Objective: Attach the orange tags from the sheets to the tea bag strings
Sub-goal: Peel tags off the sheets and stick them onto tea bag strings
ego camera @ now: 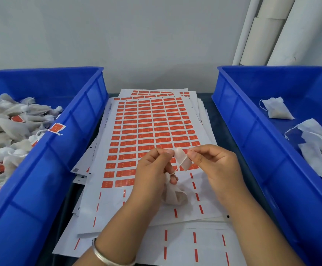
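Low in the frame's centre, your left hand (154,166) and right hand (212,162) pinch opposite edges of a pale peeled tag (182,160), the thin white string (175,170) crossing it diagonally down-left to the tea bag (172,194) hanging beneath your left fingers.

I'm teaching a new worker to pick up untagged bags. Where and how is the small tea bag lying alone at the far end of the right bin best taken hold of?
Probably pinch the tea bag at its gathered top corner by the loose string, coming from above on its left side. It lies flat and apart from the pile of bags in the right bin, so nothing crowds that end.
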